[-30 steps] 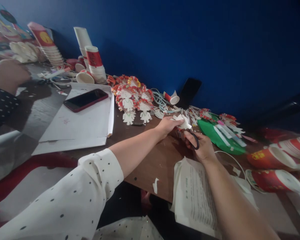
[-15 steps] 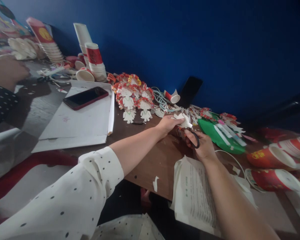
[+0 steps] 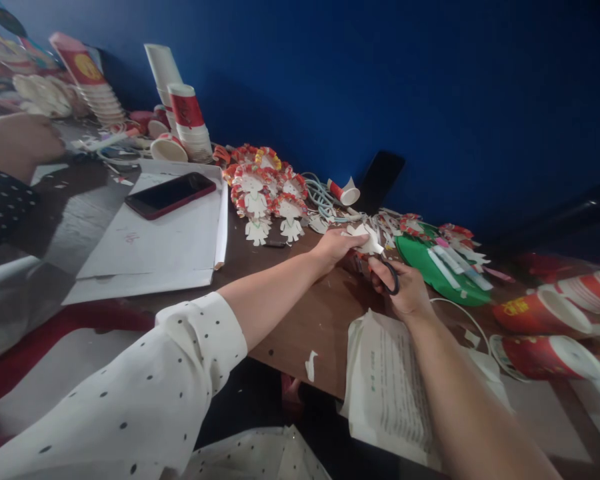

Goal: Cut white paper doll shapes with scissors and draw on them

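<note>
Between the thumb and fingers of my left hand [image 3: 337, 247] is a white paper cutout [image 3: 373, 241], held above the brown table [image 3: 300, 320]. My right hand [image 3: 405, 287] grips scissors [image 3: 393, 279] by their black handles, just below and to the right of the cutout. The blades are mostly hidden, so I cannot tell whether they touch the paper. Left of my hands lie several paper dolls [image 3: 254, 200] with red frilly edging. Beneath my right wrist is a white printed paper packet [image 3: 385, 387] at the table's front edge.
A phone [image 3: 173, 195] rests on a white board [image 3: 145, 253] at left. Stacked paper cups [image 3: 189, 120] stand behind it. Another person's hand [image 3: 23, 140] is at far left. To the right are a green sheet [image 3: 420, 263], red cups [image 3: 540, 313] and a cable. Another phone [image 3: 383, 177] leans on the wall.
The view has shifted very slightly. Both hands keep nearly the same position, with the cutout turned a little at most; the other person's hand at far left has moved slightly.
</note>
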Demonstrator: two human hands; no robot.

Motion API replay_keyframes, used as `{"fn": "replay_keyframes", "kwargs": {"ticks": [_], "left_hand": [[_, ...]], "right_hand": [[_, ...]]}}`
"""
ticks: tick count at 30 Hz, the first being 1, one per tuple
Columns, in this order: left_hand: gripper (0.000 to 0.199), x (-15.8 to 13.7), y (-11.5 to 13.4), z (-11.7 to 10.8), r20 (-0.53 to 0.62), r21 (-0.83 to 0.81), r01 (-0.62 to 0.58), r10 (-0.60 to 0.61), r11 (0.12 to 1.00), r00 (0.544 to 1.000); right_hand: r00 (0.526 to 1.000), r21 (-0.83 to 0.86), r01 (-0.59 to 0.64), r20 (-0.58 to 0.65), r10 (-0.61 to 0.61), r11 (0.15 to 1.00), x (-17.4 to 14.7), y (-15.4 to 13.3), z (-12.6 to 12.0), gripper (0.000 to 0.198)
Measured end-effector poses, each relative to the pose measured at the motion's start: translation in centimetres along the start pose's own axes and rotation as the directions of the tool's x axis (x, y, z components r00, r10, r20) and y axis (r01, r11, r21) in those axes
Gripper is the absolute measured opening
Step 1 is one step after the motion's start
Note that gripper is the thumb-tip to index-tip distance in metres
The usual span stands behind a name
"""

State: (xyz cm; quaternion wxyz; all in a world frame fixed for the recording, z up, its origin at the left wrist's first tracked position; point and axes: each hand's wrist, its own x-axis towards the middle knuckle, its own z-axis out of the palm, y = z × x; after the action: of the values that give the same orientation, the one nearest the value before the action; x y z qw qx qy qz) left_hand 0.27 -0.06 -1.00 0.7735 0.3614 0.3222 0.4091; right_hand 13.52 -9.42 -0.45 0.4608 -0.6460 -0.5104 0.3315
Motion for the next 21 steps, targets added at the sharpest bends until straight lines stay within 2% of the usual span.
{"fn": "replay_keyframes", "kwargs": {"ticks": [8, 21], "left_hand": [[0.011, 0.40, -0.31, -0.16, 0.010, -0.037, -0.018, 0.019, 0.999, 1.000], [0.005, 0.23, 0.10, 0.06, -0.045, -0.018, -0.007, 0.006, 1.000, 0.999]], "right_hand": [[1.000, -0.044, 0.007, 0.004, -0.007, 0.999, -0.25, -0.61, 0.06, 0.047], [1.000, -0.047, 0.011, 0.021, -0.010, 0.999, -0.24, -0.45, -0.04, 0.046]]}}
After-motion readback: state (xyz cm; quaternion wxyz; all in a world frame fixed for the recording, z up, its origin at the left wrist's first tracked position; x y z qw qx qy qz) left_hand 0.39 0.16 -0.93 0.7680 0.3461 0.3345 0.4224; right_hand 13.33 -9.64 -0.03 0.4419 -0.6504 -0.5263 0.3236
